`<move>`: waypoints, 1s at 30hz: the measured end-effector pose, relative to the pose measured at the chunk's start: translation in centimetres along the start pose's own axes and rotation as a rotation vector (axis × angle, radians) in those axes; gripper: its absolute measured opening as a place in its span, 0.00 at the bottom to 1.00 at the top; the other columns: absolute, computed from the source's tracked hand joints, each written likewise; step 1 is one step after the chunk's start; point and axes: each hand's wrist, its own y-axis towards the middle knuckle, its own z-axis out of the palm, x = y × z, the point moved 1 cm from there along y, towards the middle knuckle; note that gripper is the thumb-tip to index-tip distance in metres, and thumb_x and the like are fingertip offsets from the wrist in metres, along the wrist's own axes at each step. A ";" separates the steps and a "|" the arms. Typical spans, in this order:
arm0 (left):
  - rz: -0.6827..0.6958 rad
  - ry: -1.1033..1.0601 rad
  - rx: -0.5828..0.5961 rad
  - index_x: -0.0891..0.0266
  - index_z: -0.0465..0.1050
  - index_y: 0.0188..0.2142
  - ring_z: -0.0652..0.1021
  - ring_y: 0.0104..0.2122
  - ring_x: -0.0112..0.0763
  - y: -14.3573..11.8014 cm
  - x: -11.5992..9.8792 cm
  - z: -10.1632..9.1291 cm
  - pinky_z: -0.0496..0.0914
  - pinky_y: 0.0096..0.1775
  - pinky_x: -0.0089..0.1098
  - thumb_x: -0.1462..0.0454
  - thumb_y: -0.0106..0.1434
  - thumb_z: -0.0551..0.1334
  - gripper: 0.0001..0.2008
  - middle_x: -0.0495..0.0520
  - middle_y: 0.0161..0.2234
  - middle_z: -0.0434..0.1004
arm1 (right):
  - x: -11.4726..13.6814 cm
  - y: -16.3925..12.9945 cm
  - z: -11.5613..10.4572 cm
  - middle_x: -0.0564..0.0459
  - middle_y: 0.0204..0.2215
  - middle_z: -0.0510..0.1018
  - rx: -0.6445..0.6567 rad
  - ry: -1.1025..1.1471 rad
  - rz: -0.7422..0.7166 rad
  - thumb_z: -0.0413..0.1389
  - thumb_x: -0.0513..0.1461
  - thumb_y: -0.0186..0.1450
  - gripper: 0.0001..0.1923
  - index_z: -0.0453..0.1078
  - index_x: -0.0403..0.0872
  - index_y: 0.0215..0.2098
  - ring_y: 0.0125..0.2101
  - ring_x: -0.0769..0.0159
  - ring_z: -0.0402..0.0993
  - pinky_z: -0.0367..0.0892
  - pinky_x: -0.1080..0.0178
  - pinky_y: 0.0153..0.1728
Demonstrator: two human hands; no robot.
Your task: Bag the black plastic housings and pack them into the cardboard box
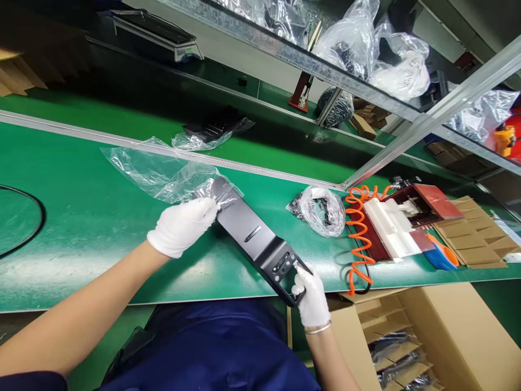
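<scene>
A long black panel (249,228) with a slot in its middle and a cut-out lower end lies slantwise above the green bench. My right hand (312,296), in a white glove, grips its near end, thumb at the cut-out. My left hand (185,224), also gloved, pinches a clear plastic bag (157,169) at the panel's far end. The bag covers that end and trails off to the left over the bench. Most of the panel is outside the bag.
An open bag of small black parts (321,210) sits right of the panel. Beyond it are a coiled orange hose (358,239) and a red-and-white fixture (393,228). A cardboard box (459,326) with bagged parts stands below the bench edge. A metal shelf (285,46) crosses above.
</scene>
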 end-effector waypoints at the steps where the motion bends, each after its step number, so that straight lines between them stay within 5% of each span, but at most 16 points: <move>1: 0.000 -0.019 -0.022 0.58 0.73 0.28 0.75 0.26 0.38 0.3 -0.2 -0.1 0.59 0.29 0.35 0.57 0.70 0.50 0.19 0.56 0.25 0.76 | 0.1 -0.2 0.2 0.68 0.16 0.62 -0.009 -0.033 -0.041 0.73 0.45 0.43 0.28 0.64 0.47 0.34 0.14 0.80 0.55 0.53 0.75 0.14; 5: 0.029 -0.057 -0.058 0.58 0.73 0.28 0.73 0.25 0.39 0.4 -0.6 0.1 0.58 0.29 0.36 0.56 0.70 0.50 0.19 0.56 0.25 0.75 | 0.4 -0.3 0.6 0.65 0.18 0.69 -0.023 -0.149 -0.153 0.71 0.45 0.44 0.27 0.66 0.47 0.36 0.13 0.78 0.59 0.55 0.72 0.15; 12: 0.262 -0.246 -0.023 0.58 0.75 0.29 0.75 0.28 0.37 -1.9 -1.6 1.3 0.65 0.33 0.35 0.57 0.70 0.51 0.19 0.55 0.26 0.75 | -0.2 0.3 1.8 0.69 0.15 0.61 -0.015 0.036 -0.041 0.71 0.46 0.44 0.27 0.65 0.47 0.37 0.14 0.80 0.54 0.54 0.75 0.15; 18: 0.391 -0.207 -0.141 0.59 0.75 0.28 0.76 0.23 0.34 -2.5 -6.2 0.1 0.62 0.28 0.33 0.61 0.71 0.53 0.18 0.53 0.24 0.76 | -1.0 0.3 3.5 0.64 0.21 0.72 -0.005 -0.091 -0.252 0.69 0.44 0.47 0.25 0.65 0.47 0.38 0.13 0.77 0.63 0.62 0.70 0.16; 23: 0.514 -0.126 -0.062 0.61 0.73 0.26 0.76 0.21 0.36 -3.6 -9.2 -1.0 0.59 0.24 0.33 0.70 0.67 0.54 0.15 0.53 0.20 0.72 | -1.2 1.2 5.0 0.68 0.17 0.63 0.019 0.040 -0.154 0.69 0.45 0.51 0.24 0.66 0.48 0.41 0.14 0.78 0.58 0.65 0.70 0.18; 27: 0.569 -0.161 -0.025 0.62 0.74 0.29 0.78 0.21 0.37 -4.0 -11.0 -1.5 0.59 0.22 0.33 0.71 0.66 0.55 0.12 0.54 0.22 0.74 | -1.0 1.9 5.7 0.65 0.24 0.72 -0.004 0.106 -0.178 0.69 0.43 0.51 0.32 0.67 0.49 0.52 0.16 0.78 0.60 0.67 0.70 0.20; 30: 0.632 -0.182 0.013 0.64 0.75 0.29 0.78 0.21 0.40 -4.7 -13.5 -1.2 0.61 0.22 0.35 0.72 0.65 0.56 0.11 0.56 0.22 0.75 | -0.5 2.6 6.3 0.56 0.37 0.80 0.063 0.027 -0.258 0.69 0.45 0.53 0.43 0.61 0.51 0.64 0.25 0.70 0.74 0.74 0.65 0.28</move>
